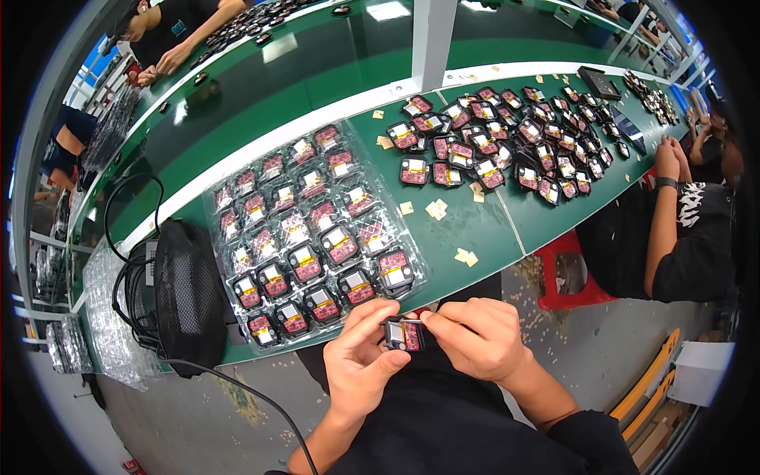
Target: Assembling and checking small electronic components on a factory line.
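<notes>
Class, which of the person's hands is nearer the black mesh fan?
Left. The left hand lies closer to the black mesh fan; the right hand is farther, beyond the small module.

Small module [403, 335] sat between both hands, left hand [360, 364] on its left, right hand [473, 339] on its right, just off near edge of counter [475, 229]. Tray of modules [313, 229] lay on counter right behind hands. Fan [186, 297] stood left of tray, cable trailing off counter edge. Loose pile of modules [507, 146] spread right of tray, farther back. Paper bits [435, 209] were scattered between tray and pile. Seated co-worker [673, 229] was at right.
</notes>
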`<state>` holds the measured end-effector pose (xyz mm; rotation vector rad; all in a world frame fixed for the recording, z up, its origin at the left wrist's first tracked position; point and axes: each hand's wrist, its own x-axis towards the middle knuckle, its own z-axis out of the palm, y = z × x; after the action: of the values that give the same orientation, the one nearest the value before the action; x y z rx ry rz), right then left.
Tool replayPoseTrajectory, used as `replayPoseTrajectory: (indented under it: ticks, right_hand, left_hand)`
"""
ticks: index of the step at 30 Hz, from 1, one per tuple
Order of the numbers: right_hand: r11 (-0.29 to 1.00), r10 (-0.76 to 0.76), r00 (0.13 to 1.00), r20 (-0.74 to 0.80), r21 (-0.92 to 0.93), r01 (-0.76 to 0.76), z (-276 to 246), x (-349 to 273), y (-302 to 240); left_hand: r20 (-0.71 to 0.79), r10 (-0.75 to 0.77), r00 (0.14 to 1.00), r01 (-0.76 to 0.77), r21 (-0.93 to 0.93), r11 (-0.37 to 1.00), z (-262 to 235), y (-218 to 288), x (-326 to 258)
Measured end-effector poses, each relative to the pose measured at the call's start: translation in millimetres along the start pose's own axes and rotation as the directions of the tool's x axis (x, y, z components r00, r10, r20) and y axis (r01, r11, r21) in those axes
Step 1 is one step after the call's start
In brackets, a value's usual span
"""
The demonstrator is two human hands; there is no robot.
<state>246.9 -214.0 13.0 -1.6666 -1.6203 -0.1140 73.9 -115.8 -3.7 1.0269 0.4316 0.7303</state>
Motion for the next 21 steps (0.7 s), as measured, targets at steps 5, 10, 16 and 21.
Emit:
replayPoseTrajectory:
  ticks: [5, 10, 16, 21]
  right_hand:
    - [0.818, 0.302, 0.949, 0.095, 0.485, -0.309, -0.6, -2.8, 4.5]
    - [0.237, 0.433, 0.760, 0.485, 0.752, -0.615, -1.4, 5.4, -9.6]
    - [0.505, 0.268, 0.842, 0.469, 0.675, -0.537, -2.0, 34.0, -3.2]
    - [0.507, 0.258, 0.833, 0.490, 0.665, -0.548, 5.0, 52.6, -5.7]
  left_hand:
    - [0.080, 0.089, 0.993, -0.098, 0.110, 0.989, -3.3, 6.2, 0.4]
    - [0.106, 0.117, 0.987, -0.148, 0.357, 0.922, -3.2, 16.2, 2.9]
    - [0.182, 0.301, 0.936, -0.339, 0.694, 0.635, -2.3, 30.1, 7.9]
    - [-0.045, 0.355, 0.934, -0.216, 0.720, 0.660, -1.9, 30.5, 7.3]
